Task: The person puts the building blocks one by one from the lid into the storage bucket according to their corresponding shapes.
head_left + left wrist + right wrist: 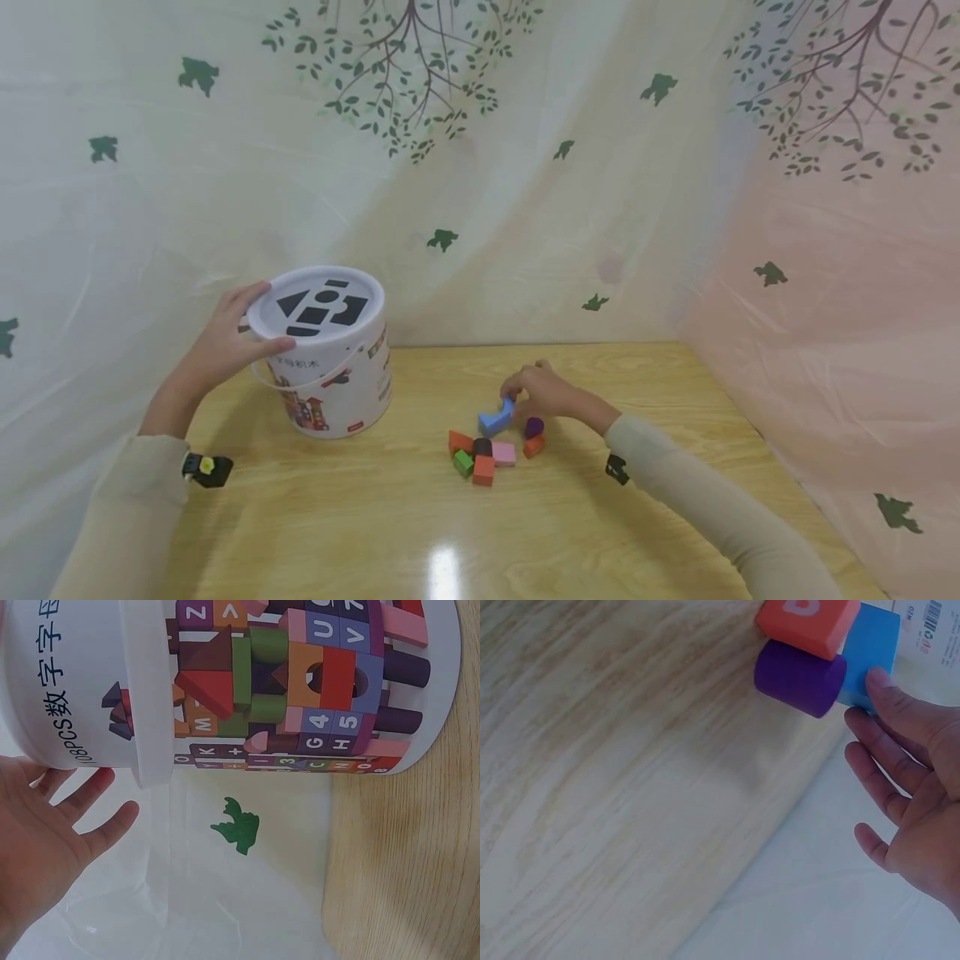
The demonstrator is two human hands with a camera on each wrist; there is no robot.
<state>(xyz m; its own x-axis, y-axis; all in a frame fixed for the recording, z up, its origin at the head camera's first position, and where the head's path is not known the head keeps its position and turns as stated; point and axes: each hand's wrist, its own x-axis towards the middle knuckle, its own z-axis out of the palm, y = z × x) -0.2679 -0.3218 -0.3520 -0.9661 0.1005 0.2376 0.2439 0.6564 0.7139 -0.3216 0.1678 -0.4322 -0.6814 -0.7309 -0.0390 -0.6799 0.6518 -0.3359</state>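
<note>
Right hand (546,392) pinches the blue arch block (493,422) between thumb and forefinger, other fingers loose; block is at the far side of the loose pile, right of the bucket (345,400). Whether it's off the wooden table (360,517) is hard to tell. Best kept as a fingertip pinch on one end, lifted straight up: purple cylinder (534,427) and orange block (534,447) sit just near and right, easy to knock with a sideways drag. Near-left of it: orange triangular block (459,442), black cylinder (482,447), pink block (503,454), green block (463,463), red-orange cube (483,472). Left hand (222,337) is spread over the left edge of the lid (360,285), thumb on the near side, fingers farther back; light pressure there should be enough to steady the bucket. Bucket stands upright at far left, lid on, white handle (315,387) hanging down the near side. Lid has dark block shapes: triangle, circle, rectangles, arch. Wall print shows lettered blocks and "108PCS"; contents hidden.
</note>
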